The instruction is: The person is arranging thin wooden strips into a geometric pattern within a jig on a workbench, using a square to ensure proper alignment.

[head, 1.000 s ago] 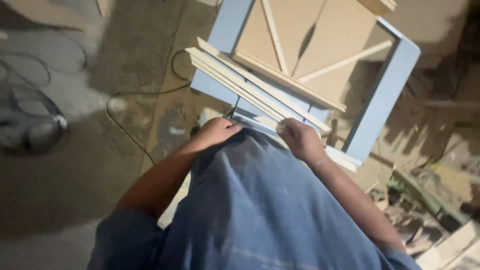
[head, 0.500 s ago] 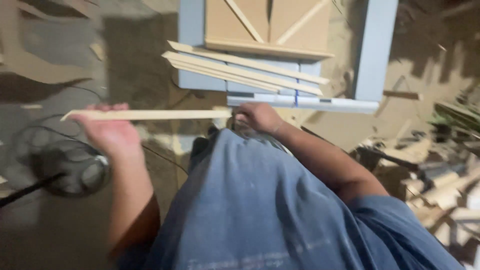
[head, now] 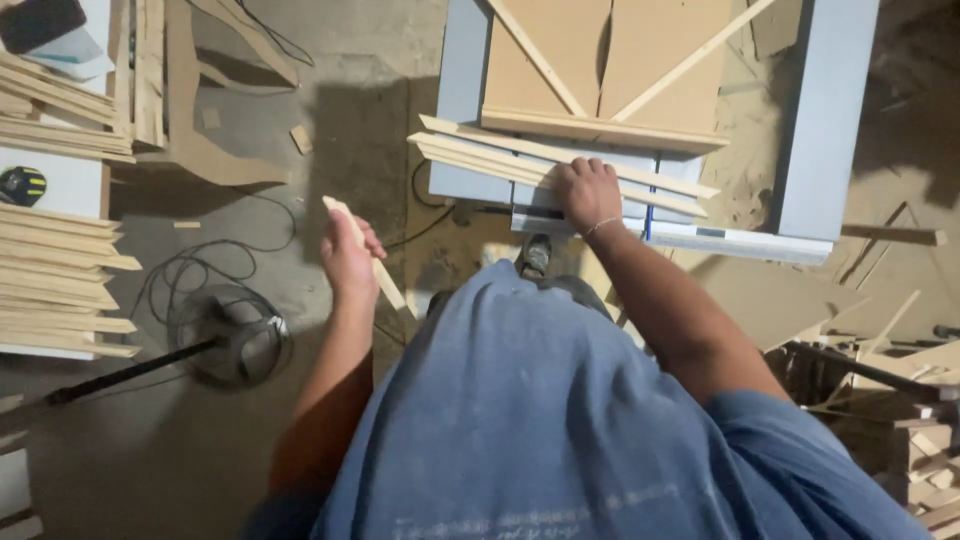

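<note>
One wood strip (head: pixel 365 252) is clenched in the left hand (head: pixel 348 262), fingers wrapped shut around it, held tilted over the floor (head: pixel 330 130) left of the frame (head: pixel 825 120). Right hand (head: pixel 588 196) lies flat, fingers spread, on the strip stack (head: pixel 500 150) across the frame, gripping nothing.

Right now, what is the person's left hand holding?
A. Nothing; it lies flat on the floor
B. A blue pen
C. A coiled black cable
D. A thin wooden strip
D: the left hand has its grip closed around a thin wooden strip, lifted clear of the floor, while the right hand rests on the stack of strips lying across the grey frame.
</note>
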